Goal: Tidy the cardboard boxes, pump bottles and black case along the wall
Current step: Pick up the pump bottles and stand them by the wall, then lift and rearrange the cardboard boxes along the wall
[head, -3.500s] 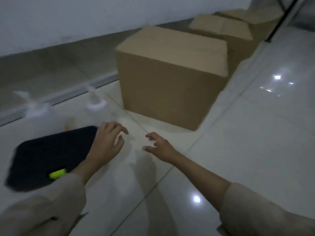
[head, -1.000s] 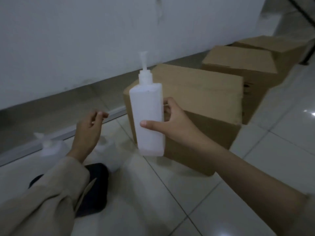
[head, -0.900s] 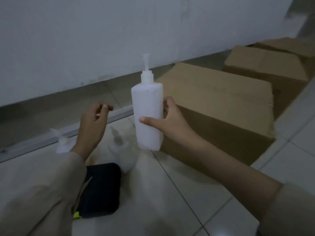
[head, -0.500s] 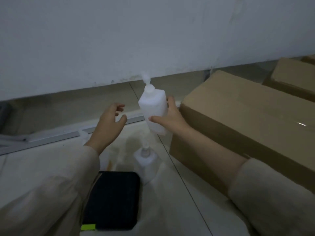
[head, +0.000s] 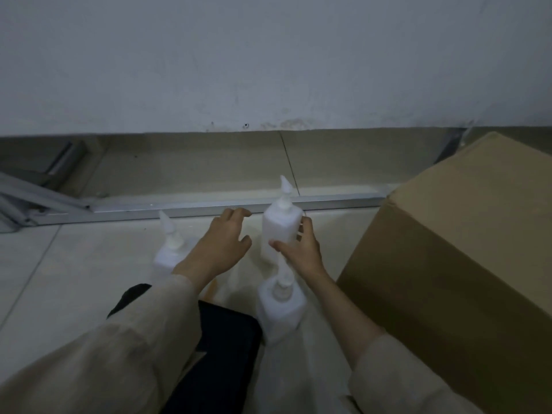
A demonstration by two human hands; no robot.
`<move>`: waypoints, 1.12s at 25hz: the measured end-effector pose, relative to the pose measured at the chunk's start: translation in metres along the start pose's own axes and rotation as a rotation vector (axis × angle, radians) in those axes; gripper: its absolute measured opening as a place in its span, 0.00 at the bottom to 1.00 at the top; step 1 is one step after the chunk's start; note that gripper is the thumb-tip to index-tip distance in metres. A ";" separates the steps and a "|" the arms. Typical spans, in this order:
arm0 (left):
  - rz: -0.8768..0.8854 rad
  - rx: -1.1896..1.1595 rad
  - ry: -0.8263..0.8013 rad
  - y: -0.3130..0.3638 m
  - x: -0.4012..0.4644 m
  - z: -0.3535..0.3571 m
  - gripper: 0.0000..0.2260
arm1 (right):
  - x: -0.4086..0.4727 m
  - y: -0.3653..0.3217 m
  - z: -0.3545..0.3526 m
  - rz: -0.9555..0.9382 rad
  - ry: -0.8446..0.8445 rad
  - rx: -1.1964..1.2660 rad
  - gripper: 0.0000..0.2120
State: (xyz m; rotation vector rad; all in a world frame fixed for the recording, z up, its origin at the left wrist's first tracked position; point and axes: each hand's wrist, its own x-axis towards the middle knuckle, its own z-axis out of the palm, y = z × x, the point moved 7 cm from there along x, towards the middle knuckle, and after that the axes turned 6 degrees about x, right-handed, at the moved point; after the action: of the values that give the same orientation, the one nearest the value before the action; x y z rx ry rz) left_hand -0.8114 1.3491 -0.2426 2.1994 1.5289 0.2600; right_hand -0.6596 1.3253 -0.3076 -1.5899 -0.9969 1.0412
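The dim light softens edges, and whether the held pump bottle [head: 280,227] touches the floor cannot be told. The left sleeve [head: 113,354] hides much of the black case [head: 227,348] at 6 o'clock and part of the pump bottle at 9 o'clock [head: 168,252]. The cardboard box [head: 466,249] at 3 o'clock is cut off by the frame.

Pale floor tiles [head: 59,270] meet a metal strip [head: 194,206] below the white wall [head: 268,61].

The right hand [head: 298,249] pinches the held bottle upright near centre. The left hand [head: 222,243] hovers beside it, fingers relaxed and apart. A third pump bottle [head: 280,306] stands at 6 o'clock.
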 end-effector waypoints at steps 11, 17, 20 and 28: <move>0.239 -0.329 0.548 0.087 -0.037 -0.084 0.15 | -0.043 -0.118 -0.074 -0.153 0.206 0.149 0.31; 0.481 -0.390 0.486 0.200 -0.044 -0.100 0.12 | -0.123 -0.206 -0.130 -0.345 0.150 0.196 0.24; 0.475 -0.346 0.297 0.241 -0.033 -0.080 0.13 | -0.161 -0.220 -0.208 -0.386 0.332 -0.083 0.22; 0.384 0.047 0.043 0.285 -0.016 -0.007 0.24 | -0.253 -0.134 -0.372 0.131 0.704 -0.848 0.22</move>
State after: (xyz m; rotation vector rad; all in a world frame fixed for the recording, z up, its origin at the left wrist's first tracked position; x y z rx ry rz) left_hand -0.5803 1.2540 -0.1039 2.5294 1.1307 0.3949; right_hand -0.4020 1.0142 -0.0688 -2.4827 -0.8649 0.0270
